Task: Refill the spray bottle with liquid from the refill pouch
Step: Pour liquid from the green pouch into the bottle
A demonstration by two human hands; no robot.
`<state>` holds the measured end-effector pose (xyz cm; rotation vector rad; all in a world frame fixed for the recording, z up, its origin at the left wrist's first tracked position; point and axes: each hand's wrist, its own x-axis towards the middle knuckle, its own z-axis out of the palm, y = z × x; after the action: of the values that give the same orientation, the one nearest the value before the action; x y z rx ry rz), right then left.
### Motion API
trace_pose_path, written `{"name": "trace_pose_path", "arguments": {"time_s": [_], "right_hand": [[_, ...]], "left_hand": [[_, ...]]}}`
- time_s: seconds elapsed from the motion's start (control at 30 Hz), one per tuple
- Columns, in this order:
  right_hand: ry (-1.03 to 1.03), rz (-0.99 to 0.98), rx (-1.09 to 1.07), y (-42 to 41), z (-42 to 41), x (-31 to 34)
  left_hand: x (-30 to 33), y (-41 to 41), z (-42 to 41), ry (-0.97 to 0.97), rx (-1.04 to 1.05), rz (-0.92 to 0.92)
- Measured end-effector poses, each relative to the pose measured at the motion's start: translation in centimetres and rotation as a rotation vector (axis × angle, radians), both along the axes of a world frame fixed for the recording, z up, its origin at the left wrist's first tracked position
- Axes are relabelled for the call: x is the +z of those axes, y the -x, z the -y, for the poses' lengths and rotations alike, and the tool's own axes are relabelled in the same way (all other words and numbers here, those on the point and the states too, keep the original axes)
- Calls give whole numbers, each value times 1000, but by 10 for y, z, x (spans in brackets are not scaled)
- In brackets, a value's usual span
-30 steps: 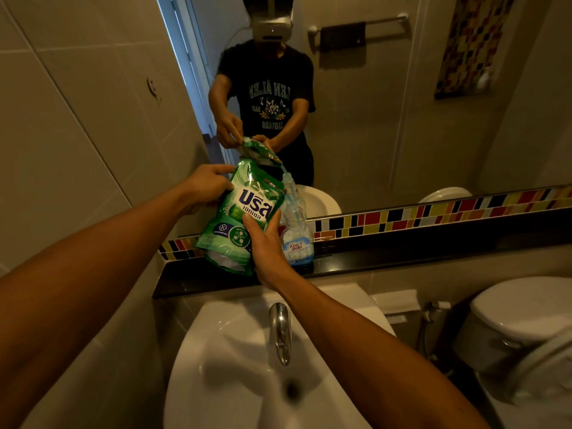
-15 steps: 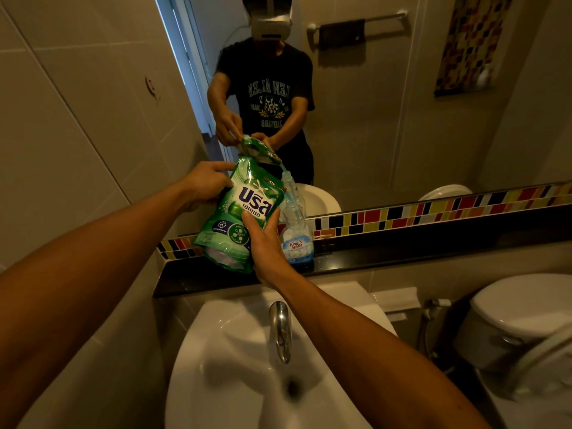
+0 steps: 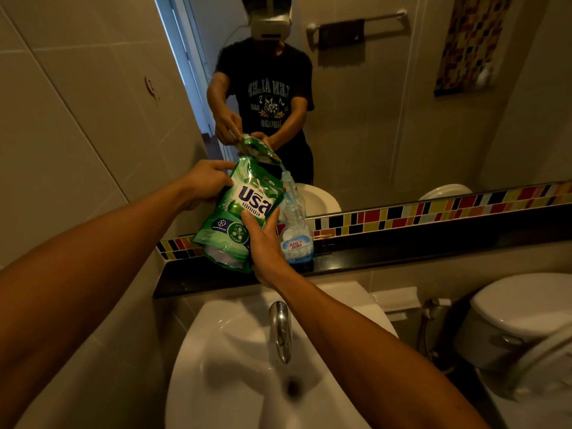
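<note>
Refill pouch [image 3: 238, 212] a touch higher and more steeply tipped toward the spray bottle [image 3: 295, 233] than before.

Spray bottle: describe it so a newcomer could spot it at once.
Find the white sink; behind it a black ledge runs under the mirror. The spray bottle stands on it, right of the green pouch in both hands. It alone is clear, open-necked, blue-labelled.
</note>
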<state>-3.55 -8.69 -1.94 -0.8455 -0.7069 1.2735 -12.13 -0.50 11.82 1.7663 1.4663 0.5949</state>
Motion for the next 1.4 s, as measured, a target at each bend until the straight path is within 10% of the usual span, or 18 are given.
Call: {"name": "trace_pose_path", "arguments": {"time_s": [0.93, 1.4], "right_hand": [[-6, -2, -4, -4, -5, -6], [22, 310, 6, -32, 0, -37]], "left_hand": [[-7, 0, -9, -1, -3, 17], [-61, 5, -3, 21, 86, 169]]}}
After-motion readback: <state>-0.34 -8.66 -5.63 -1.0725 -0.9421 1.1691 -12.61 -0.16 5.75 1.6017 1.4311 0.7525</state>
